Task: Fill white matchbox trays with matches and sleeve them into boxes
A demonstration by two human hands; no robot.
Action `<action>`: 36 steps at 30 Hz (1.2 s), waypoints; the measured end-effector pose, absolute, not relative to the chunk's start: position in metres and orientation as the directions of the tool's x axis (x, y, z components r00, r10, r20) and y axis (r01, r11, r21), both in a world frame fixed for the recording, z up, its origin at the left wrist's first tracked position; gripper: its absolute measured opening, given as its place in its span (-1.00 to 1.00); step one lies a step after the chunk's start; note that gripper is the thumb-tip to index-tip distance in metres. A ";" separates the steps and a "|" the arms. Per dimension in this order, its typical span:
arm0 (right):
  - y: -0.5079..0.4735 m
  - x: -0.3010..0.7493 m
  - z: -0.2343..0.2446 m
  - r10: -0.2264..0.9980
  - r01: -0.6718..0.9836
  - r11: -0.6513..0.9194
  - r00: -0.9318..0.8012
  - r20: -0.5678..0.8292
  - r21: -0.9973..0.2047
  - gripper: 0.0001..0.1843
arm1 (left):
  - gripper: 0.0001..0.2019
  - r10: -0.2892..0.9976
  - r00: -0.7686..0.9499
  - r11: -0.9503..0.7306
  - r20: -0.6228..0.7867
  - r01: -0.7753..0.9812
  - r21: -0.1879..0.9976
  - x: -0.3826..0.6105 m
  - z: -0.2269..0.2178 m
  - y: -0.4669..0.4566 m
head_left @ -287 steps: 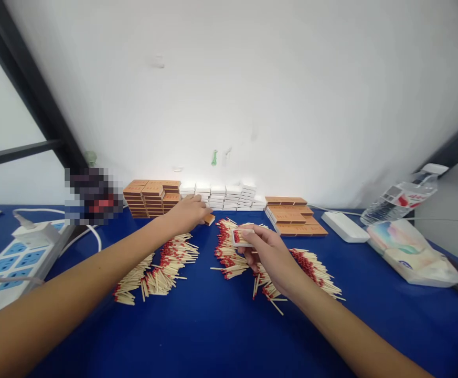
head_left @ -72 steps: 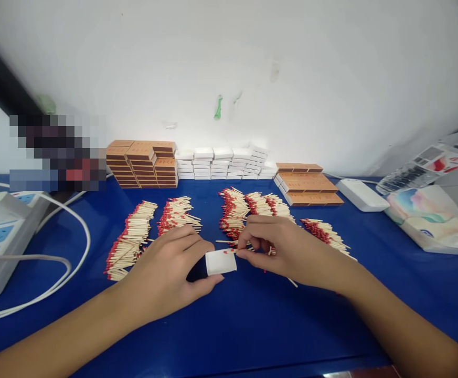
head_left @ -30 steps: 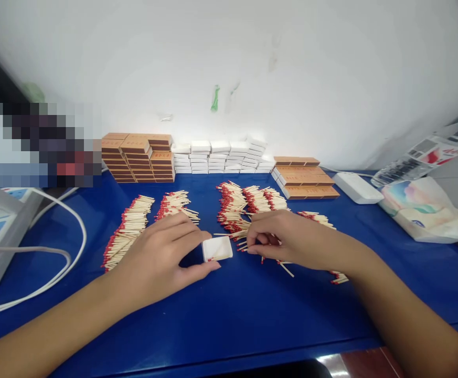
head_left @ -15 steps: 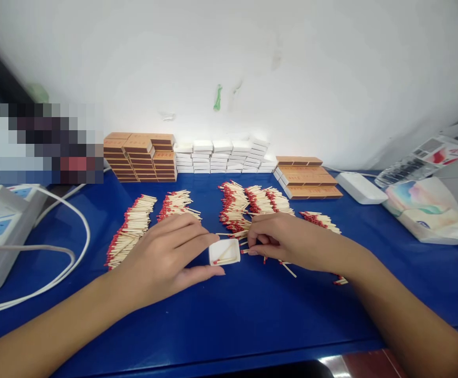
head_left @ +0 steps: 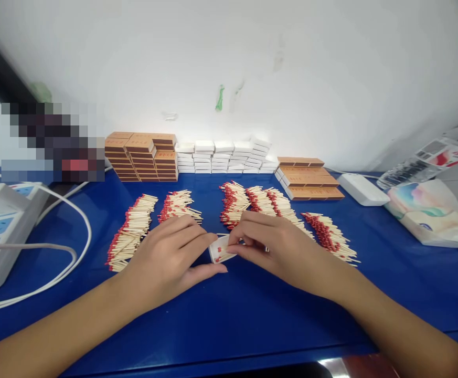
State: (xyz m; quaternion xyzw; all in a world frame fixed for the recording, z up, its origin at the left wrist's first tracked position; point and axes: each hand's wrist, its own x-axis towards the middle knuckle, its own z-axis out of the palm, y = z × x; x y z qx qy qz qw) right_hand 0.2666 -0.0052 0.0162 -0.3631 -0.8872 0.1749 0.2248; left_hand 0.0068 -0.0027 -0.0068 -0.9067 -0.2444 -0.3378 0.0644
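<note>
A small white matchbox tray lies on the blue tabletop with a few red-headed matches in it. My left hand holds its left end, forefinger at the far edge and thumb along the near edge. Over the tray's right part, my right hand pinches matches, their red heads pointing left; its fingers hide the tray's right end. Beyond the hands are piles of loose matches: a pile behind the tray, another past my left hand, and one beyond my right forearm.
Along the wall stand stacked brown matchboxes, white trays and more brown boxes. A power strip with white cables sits at the left. At the right are a white adapter and a tissue pack.
My right hand has moved left from the loose matches to the tray, bringing pinched matches over it. My left hand keeps its hold on the tray.
</note>
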 end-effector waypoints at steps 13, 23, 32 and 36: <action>-0.007 0.264 0.015 0.690 0.632 0.716 -0.705 0.163 -0.297 -0.80 | -0.72 0.429 0.679 -0.876 0.596 0.474 0.091 0.007 -0.009 -0.004; -0.009 0.256 0.007 0.641 0.644 0.764 -0.751 0.161 -0.035 -0.91 | -0.74 0.448 0.695 -0.887 0.562 0.424 0.182 0.010 -0.010 -0.003; -0.007 0.256 0.004 0.538 0.555 0.815 -0.831 0.140 0.164 -0.87 | -0.74 0.461 0.721 -0.887 0.518 0.400 0.233 0.010 -0.011 -0.004; -0.010 0.257 0.006 0.558 0.569 0.819 -0.820 0.124 0.078 -0.87 | -0.74 0.462 0.729 -0.886 0.505 0.396 0.239 0.010 -0.012 -0.003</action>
